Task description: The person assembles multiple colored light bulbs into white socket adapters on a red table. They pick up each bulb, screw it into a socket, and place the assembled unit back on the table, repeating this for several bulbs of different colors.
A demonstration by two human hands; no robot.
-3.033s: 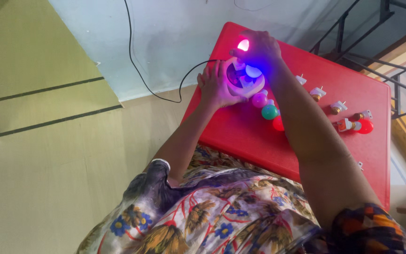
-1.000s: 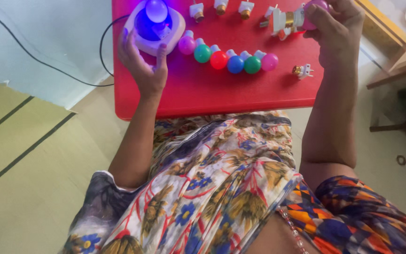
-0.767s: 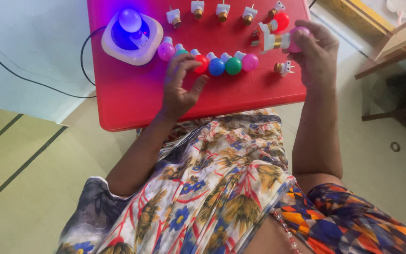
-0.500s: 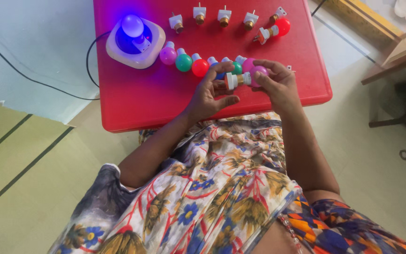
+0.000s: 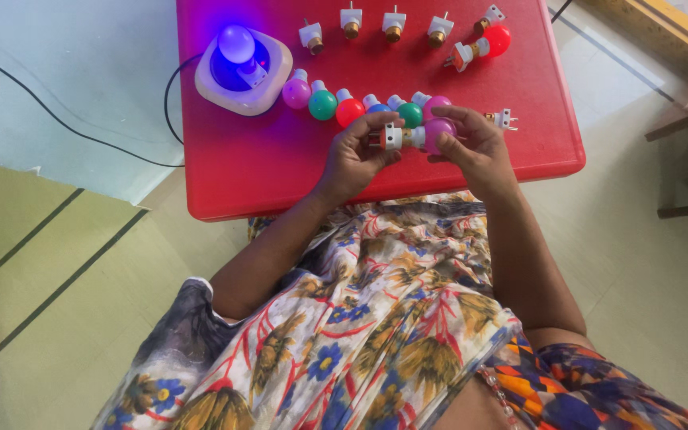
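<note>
Since 0.5 s ago both hands stay near red table [image 5: 264, 171] front edge: left hand [image 5: 356, 155] fingers pinch white adapter [image 5: 392, 137], right hand [image 5: 471, 143] fingers grip pink bulb [image 5: 438, 134], parts w/ ends touching, seemingly being joined.

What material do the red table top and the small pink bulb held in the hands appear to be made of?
The red table top looks like moulded plastic: uniform colour, rounded edges, a soft sheen. The small pink bulb, held between the left hand and the right hand, seems to be matte coloured plastic or coated glass; its white base looks like plastic.
</note>
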